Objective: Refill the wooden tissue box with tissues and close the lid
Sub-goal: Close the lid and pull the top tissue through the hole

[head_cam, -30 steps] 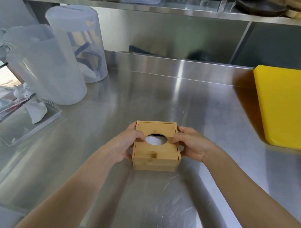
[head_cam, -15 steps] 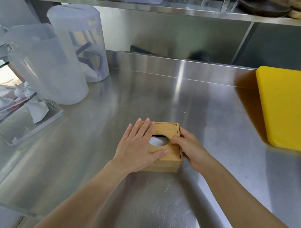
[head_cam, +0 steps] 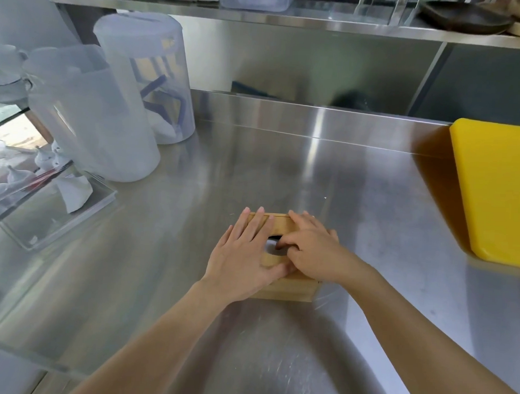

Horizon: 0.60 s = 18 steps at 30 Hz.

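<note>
The right hand [head_cam: 313, 251] has come up off the box's right side and now lies across the lid, its grip curled with the fingertips [head_cam: 282, 244] pinching down into the round opening [head_cam: 272, 246], where something pale shows (a tissue, most likely, though too little is visible to be sure). The left hand [head_cam: 245, 255] stays as it was half a second ago, grip spread flat and pressed on the left part of the lid, thumb along the near edge. Under both hands the wooden tissue box [head_cam: 288, 289] sits on the worktop [head_cam: 356, 176], toward its near edge and about midway across. The lid looks seated flush, so the refilling and closing seem done; this reach into the hole reads as drawing the first tissue up through it. Well apart at the right edge lies a yellow cutting board [head_cam: 498, 187], and two frosted plastic containers [head_cam: 87, 117] stand by the far left corner.
</note>
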{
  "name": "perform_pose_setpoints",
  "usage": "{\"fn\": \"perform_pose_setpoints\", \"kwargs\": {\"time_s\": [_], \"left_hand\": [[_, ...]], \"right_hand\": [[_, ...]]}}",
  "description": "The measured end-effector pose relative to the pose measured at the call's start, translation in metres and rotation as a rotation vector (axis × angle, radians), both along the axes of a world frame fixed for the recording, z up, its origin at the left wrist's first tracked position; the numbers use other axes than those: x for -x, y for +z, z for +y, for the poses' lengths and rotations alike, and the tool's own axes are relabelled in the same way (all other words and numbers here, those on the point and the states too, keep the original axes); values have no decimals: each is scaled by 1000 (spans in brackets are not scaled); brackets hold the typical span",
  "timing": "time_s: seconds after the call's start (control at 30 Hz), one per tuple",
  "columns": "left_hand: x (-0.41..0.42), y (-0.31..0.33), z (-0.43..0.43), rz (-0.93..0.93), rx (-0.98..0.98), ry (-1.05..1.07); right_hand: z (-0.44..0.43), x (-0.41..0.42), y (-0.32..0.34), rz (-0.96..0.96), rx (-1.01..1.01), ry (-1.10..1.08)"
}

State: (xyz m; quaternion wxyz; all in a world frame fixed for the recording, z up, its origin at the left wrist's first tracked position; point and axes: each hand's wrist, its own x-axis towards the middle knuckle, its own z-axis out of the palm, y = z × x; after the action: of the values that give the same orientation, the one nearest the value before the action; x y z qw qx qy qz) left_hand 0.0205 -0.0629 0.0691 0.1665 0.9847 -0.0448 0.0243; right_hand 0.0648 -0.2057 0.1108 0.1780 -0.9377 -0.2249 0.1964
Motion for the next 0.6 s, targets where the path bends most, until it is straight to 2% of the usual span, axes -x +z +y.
{"fn": "perform_pose_setpoints", "kwargs": {"time_s": [0.17, 0.33, 0.6], "left_hand": [[0, -2, 2, 8, 5, 1], [0, -2, 2, 28, -1, 4], [1, 1, 2, 52, 29, -3]], "right_hand": [[14, 2, 12, 40, 185, 42], [20, 4, 7, -49, 323, 62], [28, 0, 17, -182, 505, 245]]}}
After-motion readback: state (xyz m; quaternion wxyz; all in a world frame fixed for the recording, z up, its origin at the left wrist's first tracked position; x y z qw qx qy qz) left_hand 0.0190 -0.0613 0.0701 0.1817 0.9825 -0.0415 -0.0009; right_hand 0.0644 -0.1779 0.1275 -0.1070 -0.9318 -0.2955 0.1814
